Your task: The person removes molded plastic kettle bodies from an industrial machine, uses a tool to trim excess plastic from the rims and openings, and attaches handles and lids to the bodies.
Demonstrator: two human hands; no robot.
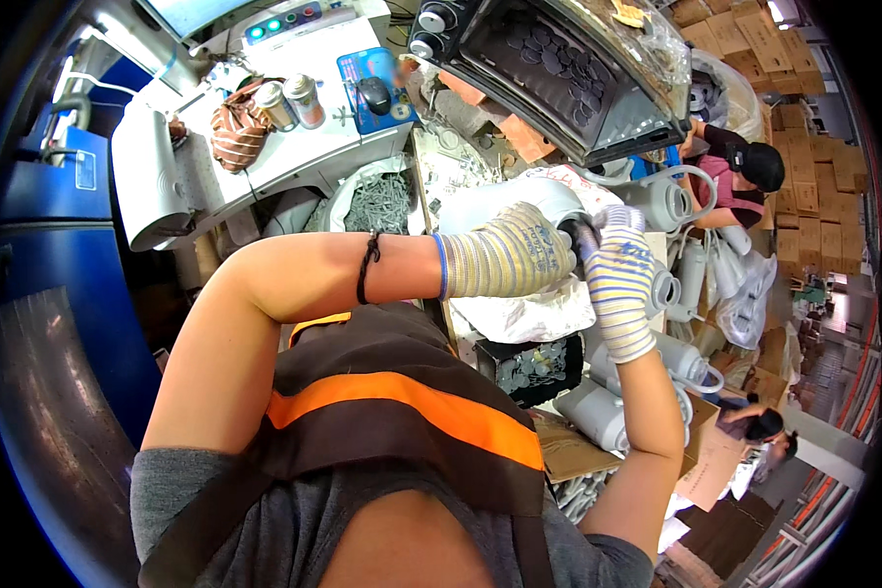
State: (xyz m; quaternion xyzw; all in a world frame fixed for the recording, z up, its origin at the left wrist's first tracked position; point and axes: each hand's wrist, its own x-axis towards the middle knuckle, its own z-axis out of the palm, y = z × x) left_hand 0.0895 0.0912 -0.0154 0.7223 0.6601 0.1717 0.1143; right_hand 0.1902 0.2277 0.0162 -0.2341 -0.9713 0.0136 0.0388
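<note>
Both my hands wear striped knit gloves and meet over the bench. My left hand (524, 252) is closed at the mouth end of a light grey plastic can (529, 201), whose body lies partly hidden behind the glove. My right hand (621, 279) has its fingers curled round a small dark part (587, 237) at the can's mouth; its exact shape is covered by the gloves. Right beside it stands another grey can with a curved tube handle (660, 203). White plastic sheeting (529, 312) lies under my hands.
Several more grey cans (595, 412) lie at the right. Below my hands, a black bin (534, 370) holds small grey pieces. A bag of grey screws (380, 203) sits left. Beyond is an oven-like box (549, 73) with dark discs. A co-worker (740, 176) is at the right.
</note>
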